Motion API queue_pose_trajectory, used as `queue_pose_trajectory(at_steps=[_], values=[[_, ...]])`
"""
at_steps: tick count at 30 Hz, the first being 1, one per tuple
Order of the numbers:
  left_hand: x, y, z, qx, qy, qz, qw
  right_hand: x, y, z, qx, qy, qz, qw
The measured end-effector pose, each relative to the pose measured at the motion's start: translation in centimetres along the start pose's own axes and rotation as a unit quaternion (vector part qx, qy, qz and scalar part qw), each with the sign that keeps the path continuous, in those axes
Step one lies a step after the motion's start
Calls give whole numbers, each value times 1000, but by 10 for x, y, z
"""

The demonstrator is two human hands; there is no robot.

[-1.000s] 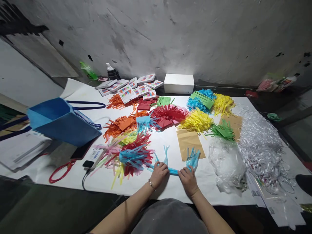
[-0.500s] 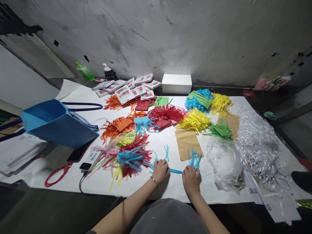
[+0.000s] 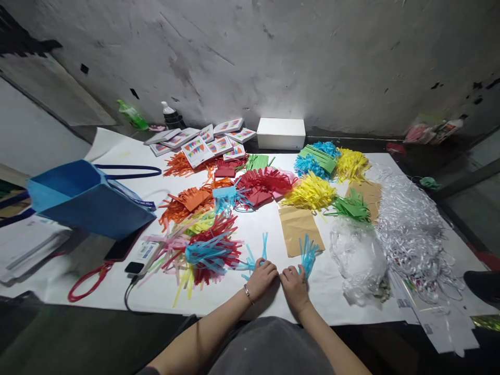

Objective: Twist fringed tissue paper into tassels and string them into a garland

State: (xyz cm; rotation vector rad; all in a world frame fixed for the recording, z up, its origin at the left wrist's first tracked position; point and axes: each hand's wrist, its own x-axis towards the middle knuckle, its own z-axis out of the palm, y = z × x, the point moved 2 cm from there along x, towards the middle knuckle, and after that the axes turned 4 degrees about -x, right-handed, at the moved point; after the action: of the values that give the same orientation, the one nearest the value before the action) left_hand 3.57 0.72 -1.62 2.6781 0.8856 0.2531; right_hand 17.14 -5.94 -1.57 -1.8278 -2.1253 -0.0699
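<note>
A blue paper tassel strip with fringed ends point(image 3: 308, 256) lies low at the centre of the white table. Wrapped around its left part is my left hand point(image 3: 262, 280), with loose blue fringe fanning out beyond the fingers. My right hand point(image 3: 294, 286) grips the same strip close beside it, fringe spreading up past its knuckles. The middle of the strip is hidden under the fingers. Left of my hands rests a pile of red, blue, pink and yellow tassels point(image 3: 213, 252). A brown paper sheet point(image 3: 299, 229) lies just behind the right-hand fringe.
A blue bag point(image 3: 94, 200) stands at the left, near a white device point(image 3: 142, 258) with a cable. Clear plastic point(image 3: 359, 260) and silvery shreds point(image 3: 410, 224) lie at the right. Yellow tassels point(image 3: 310, 191), printed packs point(image 3: 197, 151) and a white box point(image 3: 280, 134) are farther back.
My right hand has moved left, close up to my left hand. The blue stretch that showed between them is now covered. My left hand has shifted slightly right.
</note>
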Motion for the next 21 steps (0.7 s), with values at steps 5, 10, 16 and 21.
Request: queue_pose_trajectory(at_steps=[5,10,16,21], values=[[-7,-1,2,-4,12,-34,999,-9,10,9,16,-1,-15,1000],[-15,3,-3,-24,35,-75,996,-22,23,-2,15,6,18,1000],[-8,17,-13,-20,56,-169,984,-11,13,-10,-25,-9,89,996],[2,20,-12,7,42,-159,986,-2,11,-11,-54,-13,125,991]])
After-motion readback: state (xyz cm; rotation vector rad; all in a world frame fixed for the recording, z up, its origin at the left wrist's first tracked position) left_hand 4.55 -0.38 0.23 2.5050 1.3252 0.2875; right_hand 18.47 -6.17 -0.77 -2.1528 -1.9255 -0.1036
